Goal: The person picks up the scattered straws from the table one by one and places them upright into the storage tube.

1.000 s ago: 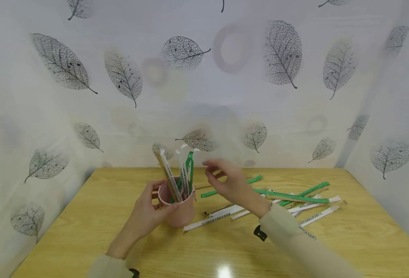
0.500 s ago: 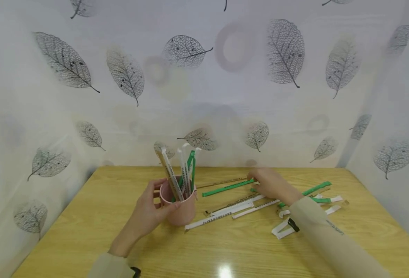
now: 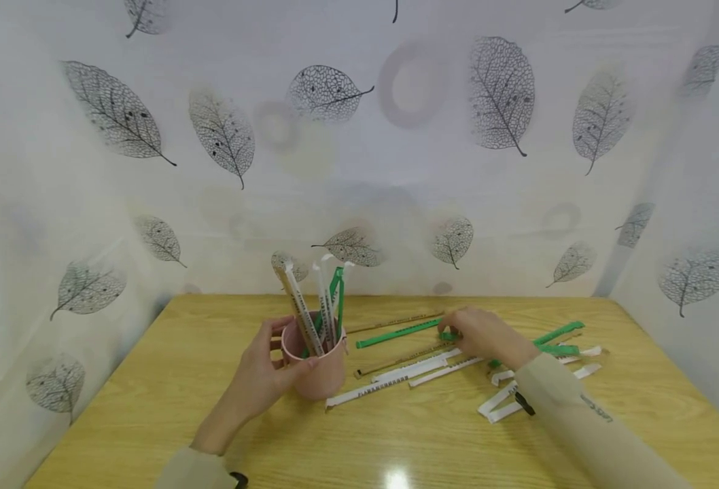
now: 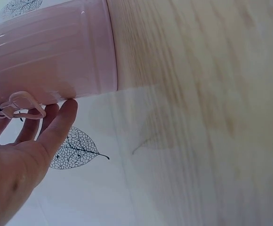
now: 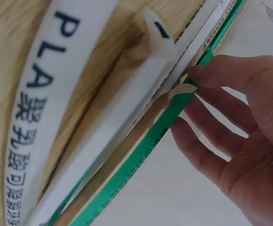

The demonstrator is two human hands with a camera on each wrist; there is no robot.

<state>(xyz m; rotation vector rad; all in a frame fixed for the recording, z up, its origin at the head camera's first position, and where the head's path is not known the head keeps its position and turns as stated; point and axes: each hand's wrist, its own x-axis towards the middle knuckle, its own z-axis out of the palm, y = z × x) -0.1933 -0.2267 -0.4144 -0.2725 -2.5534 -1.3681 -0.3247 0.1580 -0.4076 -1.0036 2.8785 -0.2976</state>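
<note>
L hand wrapped round upright pink cup, left of worktop middle, mixed straws leaning inside | loose white straws right of cup | R hand pinching green straw, right of middle, towards far edge | brown straw near far edge | leaf-print sheet behind

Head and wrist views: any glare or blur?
Head view: bright glare spot on the table, at the bottom frame edge; left wrist view: table grain hazy toward the right; right wrist view: lettering on the large white wrapper legible.
</note>
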